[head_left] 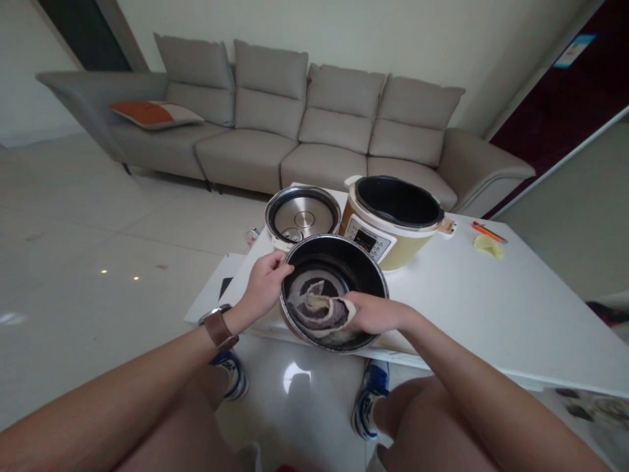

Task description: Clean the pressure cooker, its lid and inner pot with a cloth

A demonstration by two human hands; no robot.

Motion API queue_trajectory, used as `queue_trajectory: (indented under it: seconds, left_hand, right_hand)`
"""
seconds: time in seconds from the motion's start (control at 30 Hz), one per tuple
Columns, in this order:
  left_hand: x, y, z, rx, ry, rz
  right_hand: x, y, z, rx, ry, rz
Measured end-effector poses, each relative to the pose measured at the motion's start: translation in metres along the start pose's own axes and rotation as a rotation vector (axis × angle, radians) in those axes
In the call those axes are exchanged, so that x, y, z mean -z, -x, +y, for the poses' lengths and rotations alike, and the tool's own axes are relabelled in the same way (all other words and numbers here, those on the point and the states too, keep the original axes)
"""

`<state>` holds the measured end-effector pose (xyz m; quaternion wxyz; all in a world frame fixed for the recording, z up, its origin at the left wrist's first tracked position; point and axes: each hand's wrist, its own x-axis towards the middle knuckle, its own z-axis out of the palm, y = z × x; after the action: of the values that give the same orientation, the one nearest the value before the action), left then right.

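Note:
A black inner pot (344, 252) is tilted toward me at the near edge of the white table. My left hand (266, 278) grips its left rim, thumb over the edge. Inside the pot, my right hand (376, 311) is closed on a grey and beige cloth (327, 313), which lies against the pot's inner surface. Some of the right fingers are hidden by the cloth. Just behind the pot stand the pressure cooker body (393, 239), uncovered with a dark cavity, and its round metal lid (299, 213), underside up.
On the white table (472, 301), an orange utility knife (488, 231) and a yellow-green scrap (488, 247) lie right of the cooker. A grey sofa (324, 137) with an orange and white cushion (156, 114) stands behind. My shoes rest on the tiled floor below.

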<state>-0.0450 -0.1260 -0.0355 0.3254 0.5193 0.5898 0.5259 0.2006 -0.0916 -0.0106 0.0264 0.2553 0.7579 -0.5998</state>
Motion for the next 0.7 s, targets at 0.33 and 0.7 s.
queue_trajectory:
  seconds: [0.33,0.7]
  left_hand:
    - [-0.003,0.019,-0.018,0.117,0.007,0.064]
    - [-0.018,0.023,-0.025,0.290,0.104,-0.109]
  right_hand:
    - [-0.018,-0.005,-0.006,0.115,0.053,0.386]
    - [0.006,0.011,-0.008,-0.065,0.244,0.012]
